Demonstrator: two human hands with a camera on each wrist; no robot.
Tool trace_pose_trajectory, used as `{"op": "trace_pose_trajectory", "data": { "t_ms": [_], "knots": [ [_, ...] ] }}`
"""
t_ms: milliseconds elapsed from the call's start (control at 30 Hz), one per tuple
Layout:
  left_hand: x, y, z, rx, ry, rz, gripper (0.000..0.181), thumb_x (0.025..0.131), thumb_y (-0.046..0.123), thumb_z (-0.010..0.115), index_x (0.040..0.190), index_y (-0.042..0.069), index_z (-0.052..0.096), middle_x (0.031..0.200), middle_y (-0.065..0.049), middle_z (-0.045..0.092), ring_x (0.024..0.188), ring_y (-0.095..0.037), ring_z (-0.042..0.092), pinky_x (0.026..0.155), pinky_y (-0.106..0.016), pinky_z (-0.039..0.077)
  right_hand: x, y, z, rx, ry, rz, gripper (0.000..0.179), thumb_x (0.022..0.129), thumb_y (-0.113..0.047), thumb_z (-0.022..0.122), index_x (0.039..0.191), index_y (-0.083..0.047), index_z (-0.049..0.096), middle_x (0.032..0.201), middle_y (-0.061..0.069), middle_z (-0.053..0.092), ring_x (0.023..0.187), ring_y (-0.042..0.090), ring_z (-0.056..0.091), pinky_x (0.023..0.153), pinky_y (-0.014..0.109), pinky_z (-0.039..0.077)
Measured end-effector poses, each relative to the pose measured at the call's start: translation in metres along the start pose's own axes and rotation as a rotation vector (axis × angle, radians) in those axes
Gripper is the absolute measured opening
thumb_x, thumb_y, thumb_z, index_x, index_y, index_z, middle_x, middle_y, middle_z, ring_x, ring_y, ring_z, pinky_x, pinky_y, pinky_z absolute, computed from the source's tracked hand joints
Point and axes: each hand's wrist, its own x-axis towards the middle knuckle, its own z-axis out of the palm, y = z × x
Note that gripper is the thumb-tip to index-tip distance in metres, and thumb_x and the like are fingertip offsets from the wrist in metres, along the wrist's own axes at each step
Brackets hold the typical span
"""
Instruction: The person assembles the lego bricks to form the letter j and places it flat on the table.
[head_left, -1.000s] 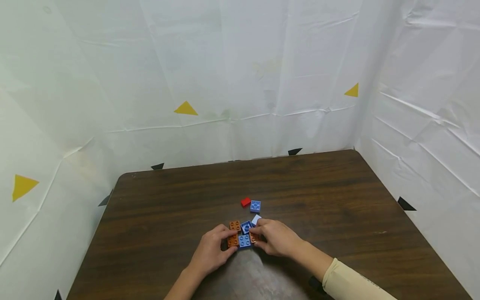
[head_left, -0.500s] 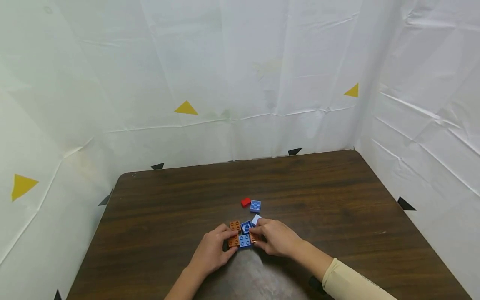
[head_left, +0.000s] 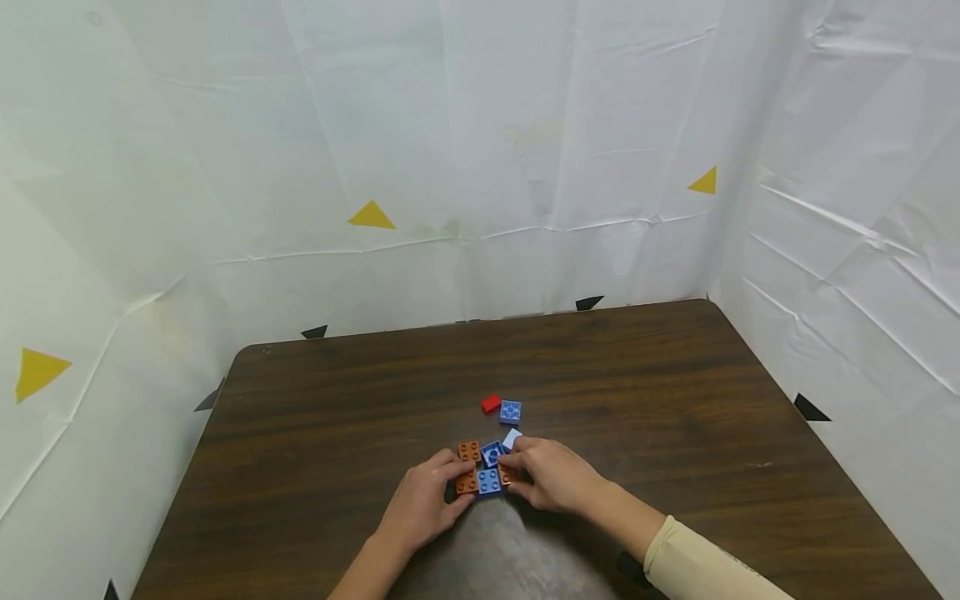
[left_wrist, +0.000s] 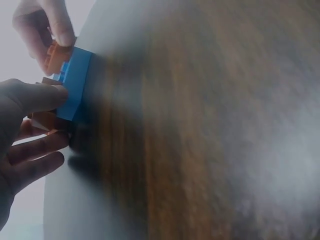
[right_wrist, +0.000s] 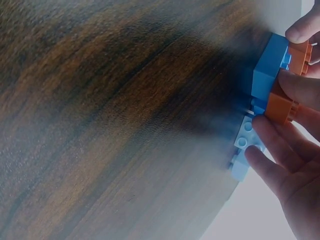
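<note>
My left hand (head_left: pixel 425 502) pinches an orange toy brick (head_left: pixel 467 482) between thumb and fingers. Opposite it, my right hand (head_left: pixel 558 475) pinches a second orange brick (head_left: pixel 506 475). A blue brick (head_left: pixel 489 481) lies between the two; the wrist views show its side (left_wrist: pixel 77 82) reaching lower than both, with its studs partly covered. Fingers hide parts of the orange bricks. Just behind are another orange brick (head_left: pixel 469 451), a darker blue brick (head_left: pixel 492 453) and a pale blue brick (head_left: pixel 512 438), the last close to my right fingers.
Farther back on the brown wooden table (head_left: pixel 337 433) lie a small red brick (head_left: pixel 491 404) and a blue brick (head_left: pixel 510 412). White sheeting (head_left: pixel 480 150) with yellow and black triangles stands along the table's back and sides.
</note>
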Motion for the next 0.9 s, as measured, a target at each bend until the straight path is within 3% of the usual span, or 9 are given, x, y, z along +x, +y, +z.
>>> {"op": "trace_pose_trajectory", "data": {
  "t_ms": [333,567,733,833,900],
  "knots": [
    [0.004,0.003,0.003,0.015,-0.036,-0.011,0.046,0.080,0.036,0.082,0.121,0.017,0.070,0.106,0.006,0.064,0.090,-0.009,0.062,0.078,-0.034,0.053,-0.001,0.000,0.002,-0.012,0.000,0.008,0.035,0.085,-0.026,0.077,0.115,-0.010,0.074,0.088,-0.007,0.056,0.067,0.004,0.045,0.059,0.022,0.042],
    [0.004,0.006,0.003,0.064,-0.039,-0.008,0.042,0.082,0.034,0.080,0.119,0.016,0.071,0.109,0.004,0.068,0.099,-0.014,0.066,0.083,-0.038,0.053,-0.002,-0.001,-0.001,-0.030,-0.016,0.027,0.041,0.086,-0.033,0.075,0.120,-0.011,0.071,0.095,-0.005,0.059,0.070,0.004,0.048,0.061,0.024,0.045],
    [0.004,0.005,0.004,0.086,-0.027,0.007,0.041,0.082,0.034,0.081,0.118,0.015,0.072,0.107,0.003,0.068,0.097,-0.014,0.066,0.081,-0.037,0.054,-0.002,0.006,-0.008,-0.036,0.114,0.057,0.040,0.087,-0.041,0.073,0.115,-0.013,0.074,0.093,-0.005,0.065,0.067,0.003,0.049,0.060,0.026,0.046],
    [0.004,0.005,0.005,0.096,-0.024,0.003,0.041,0.082,0.035,0.080,0.118,0.016,0.072,0.108,0.004,0.068,0.097,-0.014,0.066,0.081,-0.037,0.054,-0.002,0.014,-0.009,-0.049,0.212,0.081,0.031,0.088,-0.033,0.074,0.113,-0.014,0.074,0.095,-0.005,0.065,0.069,0.004,0.053,0.061,0.028,0.049],
    [0.004,0.005,0.005,0.100,-0.028,0.000,0.041,0.082,0.035,0.080,0.118,0.016,0.072,0.108,0.003,0.068,0.097,-0.014,0.067,0.081,-0.037,0.054,-0.001,0.018,-0.009,-0.037,0.230,0.091,0.032,0.087,-0.025,0.075,0.118,-0.015,0.072,0.104,-0.004,0.064,0.077,0.006,0.058,0.066,0.030,0.051]
  ]
}}
